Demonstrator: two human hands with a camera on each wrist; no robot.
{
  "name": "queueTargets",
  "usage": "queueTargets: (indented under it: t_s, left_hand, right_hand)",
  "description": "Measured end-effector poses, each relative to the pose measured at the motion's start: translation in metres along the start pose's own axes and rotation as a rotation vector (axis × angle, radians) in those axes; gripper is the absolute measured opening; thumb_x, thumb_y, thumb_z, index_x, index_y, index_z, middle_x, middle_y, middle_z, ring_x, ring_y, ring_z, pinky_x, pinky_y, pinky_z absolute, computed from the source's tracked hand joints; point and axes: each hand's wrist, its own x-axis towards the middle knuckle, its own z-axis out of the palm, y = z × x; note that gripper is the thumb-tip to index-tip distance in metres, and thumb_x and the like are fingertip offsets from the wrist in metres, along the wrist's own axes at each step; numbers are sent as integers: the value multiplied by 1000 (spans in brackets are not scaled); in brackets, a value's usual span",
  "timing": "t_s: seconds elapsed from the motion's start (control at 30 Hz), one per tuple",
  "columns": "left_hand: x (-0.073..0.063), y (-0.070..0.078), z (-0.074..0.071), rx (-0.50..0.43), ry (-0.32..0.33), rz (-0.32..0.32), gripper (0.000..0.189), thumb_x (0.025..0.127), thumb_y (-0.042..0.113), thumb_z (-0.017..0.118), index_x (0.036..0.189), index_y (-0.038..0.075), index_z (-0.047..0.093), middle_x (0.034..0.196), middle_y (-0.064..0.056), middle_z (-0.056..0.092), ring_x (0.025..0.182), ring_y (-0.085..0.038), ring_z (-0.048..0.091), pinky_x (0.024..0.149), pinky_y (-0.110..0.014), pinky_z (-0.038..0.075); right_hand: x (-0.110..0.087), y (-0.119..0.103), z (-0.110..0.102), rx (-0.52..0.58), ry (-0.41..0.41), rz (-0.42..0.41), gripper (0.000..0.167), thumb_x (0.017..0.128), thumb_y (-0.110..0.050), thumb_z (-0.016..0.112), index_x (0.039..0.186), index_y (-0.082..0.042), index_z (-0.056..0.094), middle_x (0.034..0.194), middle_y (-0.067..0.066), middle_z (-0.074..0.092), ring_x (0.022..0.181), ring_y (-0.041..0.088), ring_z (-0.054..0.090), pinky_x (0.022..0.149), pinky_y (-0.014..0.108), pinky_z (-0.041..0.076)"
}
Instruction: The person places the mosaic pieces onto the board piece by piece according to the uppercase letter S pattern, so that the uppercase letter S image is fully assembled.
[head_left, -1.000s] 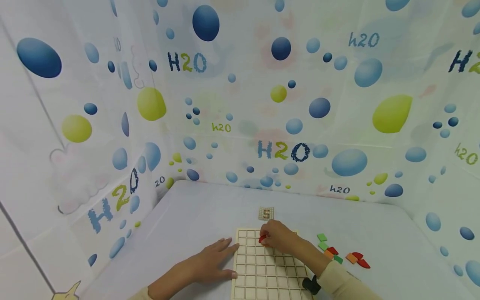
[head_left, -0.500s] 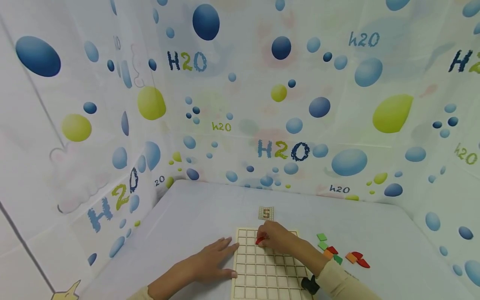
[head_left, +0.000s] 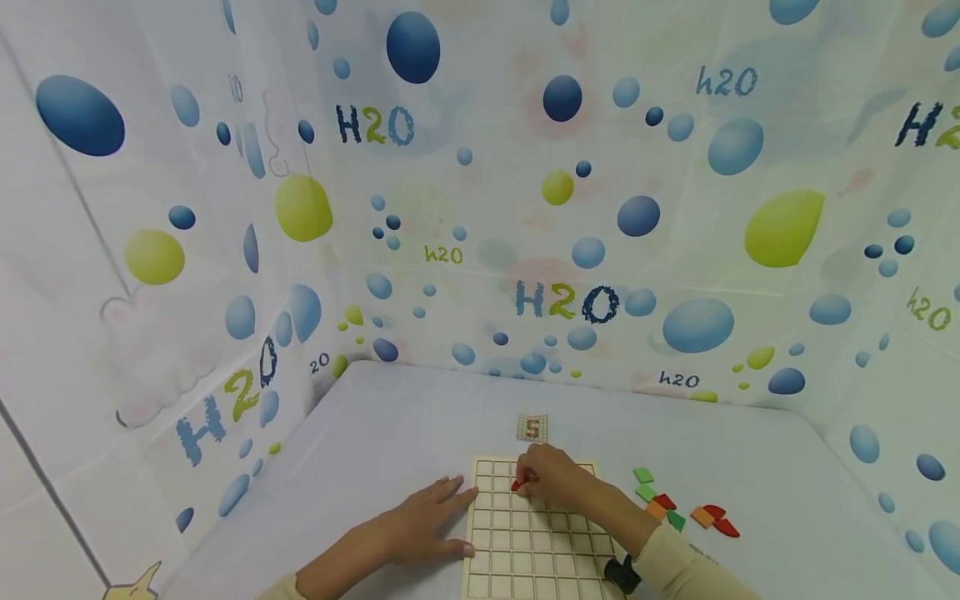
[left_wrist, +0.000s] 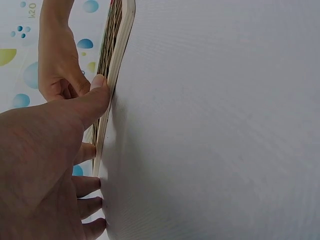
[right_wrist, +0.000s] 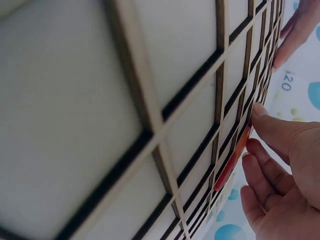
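Observation:
A pale wooden grid board (head_left: pixel 501 540) lies on the white table. Along its left edge rests my left hand (head_left: pixel 423 523), fingers spread, with thumb and fingertips touching the rim; the left wrist view shows that thumb (left_wrist: pixel 97 92) on the board's side. My right hand (head_left: pixel 551 477) is over the upper part of the board, fingers curled, pinching a red tile (head_left: pixel 517 484) with a curved edge. In the right wrist view the red tile (right_wrist: pixel 227 172) lies low against the grid, with an orange patch beside it near the fingertips. The fingers partly hide both.
Behind the board lies a small card (head_left: pixel 532 427) with an S-like pattern on a grid. To the right are several loose tiles, among them a light green tile (head_left: pixel 643 475), an orange tile (head_left: pixel 702 517) and a red tile (head_left: pixel 726 527). A black device (head_left: pixel 622 573) sits at my right wrist.
My right hand has shifted slightly left and toward me with the red tile, then stayed nearly still. The left hand has not moved.

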Motion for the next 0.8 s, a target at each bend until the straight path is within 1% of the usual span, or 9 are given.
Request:
queueTargets:
  t_s: [0.13, 0.27, 0.43, 0.63, 0.7, 0.8]
  left_hand:
    - [0, 1, -1, -2, 3, -2, 86, 94, 71, 64, 164, 29, 39, 173, -13, 31, 159, -41, 28, 122, -64, 34]
    - [-1, 1, -1, -4, 3, 10, 85, 94, 69, 64, 165, 28, 39, 172, -14, 31, 158, -42, 29, 122, -64, 33]
    - [-1, 1, -2, 0, 2, 23, 85, 95, 68, 64, 165, 27, 38, 172, -15, 30, 158, -43, 29, 122, -65, 33]
    - [-1, 1, -2, 2, 0, 5, 84, 95, 68, 65, 165, 28, 38, 173, -14, 30, 158, -41, 29, 122, -64, 33]
    - [0, 1, -2, 3, -1, 4, 84, 95, 68, 65, 165, 28, 39, 173, -13, 30, 158, -41, 29, 122, -64, 34]
    - [0, 1, -2, -1, 0, 8, 85, 95, 67, 66, 164, 27, 39, 172, -14, 31, 158, -42, 29, 122, -64, 34]
  right_hand:
    - [-1, 1, 0, -85, 24, -6, 16, 93, -21, 84, 86, -19, 70, 84, -9, 60, 79, 7, 51, 75, 37, 46]
    - [-3, 2, 0, -112, 34, -27, 15, 94, -23, 82, 87, -21, 69, 86, -10, 61, 81, 8, 53, 76, 41, 45]
    - [-3, 2, 0, -156, 49, -62, 15, 94, -21, 82, 88, -20, 68, 87, -9, 63, 82, 11, 55, 74, 40, 47]
    - [-5, 2, 0, -205, 67, -70, 13, 93, -22, 83, 89, -20, 71, 87, -8, 62, 81, 11, 54, 72, 37, 48]
    - [-8, 4, -1, -180, 72, -65, 13, 93, -22, 83, 90, -19, 70, 89, -6, 60, 83, 12, 54, 73, 38, 47]
    - [-14, 14, -7, -93, 70, -55, 12, 97, -21, 79, 96, -16, 69, 95, -3, 59, 90, 17, 56, 78, 40, 50]
